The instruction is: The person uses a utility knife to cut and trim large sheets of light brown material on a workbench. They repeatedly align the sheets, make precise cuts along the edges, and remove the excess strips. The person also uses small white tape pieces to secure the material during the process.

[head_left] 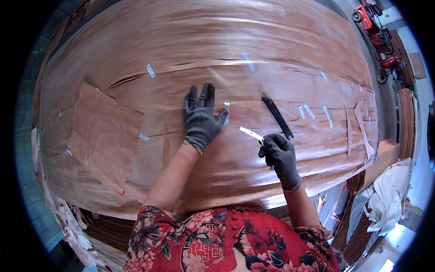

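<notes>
A large glossy brown wood veneer sheet (204, 45) with splits and ripples spreads in front of me. My left hand (203, 115), in a dark grey glove, lies flat on it with fingers stretched out. Its thumb touches a short pale tape strip (226, 112) stuck over a seam. To the right, my right hand (280, 156), gloved alike, pinches one end of a white tape strip (251, 133) held at a slant above the sheet. Just beyond that hand rests a dark, narrow flat tool, perhaps a knife (277, 115); its kind is unclear.
Loose veneer pieces (106, 120) lie at the left, and narrow slivers (362, 129) at the right. Several tape strips (248, 61) are stuck along the splits. A red wheeled vehicle (374, 31) stands at the far right, with white plastic sheeting (389, 195) at the near right.
</notes>
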A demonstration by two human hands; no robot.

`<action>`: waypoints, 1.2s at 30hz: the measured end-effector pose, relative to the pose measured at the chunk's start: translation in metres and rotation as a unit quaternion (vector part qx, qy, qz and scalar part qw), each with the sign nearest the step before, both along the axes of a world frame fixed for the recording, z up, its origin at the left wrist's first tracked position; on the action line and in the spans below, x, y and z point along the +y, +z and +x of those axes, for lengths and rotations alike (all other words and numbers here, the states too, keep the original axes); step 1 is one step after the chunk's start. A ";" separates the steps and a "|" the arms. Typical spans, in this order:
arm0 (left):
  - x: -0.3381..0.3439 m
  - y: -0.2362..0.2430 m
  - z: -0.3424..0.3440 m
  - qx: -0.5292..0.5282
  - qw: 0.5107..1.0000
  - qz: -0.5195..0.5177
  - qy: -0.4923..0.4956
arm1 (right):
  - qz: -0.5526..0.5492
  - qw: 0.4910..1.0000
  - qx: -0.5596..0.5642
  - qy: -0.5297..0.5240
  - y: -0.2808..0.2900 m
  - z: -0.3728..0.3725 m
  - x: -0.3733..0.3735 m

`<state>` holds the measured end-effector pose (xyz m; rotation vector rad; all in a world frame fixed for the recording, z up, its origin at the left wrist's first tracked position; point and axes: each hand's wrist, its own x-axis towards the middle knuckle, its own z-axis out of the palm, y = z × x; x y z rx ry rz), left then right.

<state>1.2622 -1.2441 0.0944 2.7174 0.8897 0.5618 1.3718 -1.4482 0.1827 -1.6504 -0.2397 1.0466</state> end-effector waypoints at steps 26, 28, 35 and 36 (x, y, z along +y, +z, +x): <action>-0.007 0.003 0.023 -0.132 0.978 -0.112 0.119 | 0.008 0.998 -0.060 -0.008 -0.040 0.043 0.040; -0.017 0.006 0.021 -0.156 0.984 -0.068 0.047 | -0.033 0.999 -0.039 0.005 -0.047 0.045 0.037; -0.038 0.006 0.030 -0.053 0.980 -0.023 -0.192 | -0.017 0.999 -0.038 -0.007 -0.051 0.044 0.042; -0.038 0.007 0.032 -0.023 0.979 -0.013 -0.204 | -0.025 0.999 -0.033 -0.005 -0.050 0.045 0.041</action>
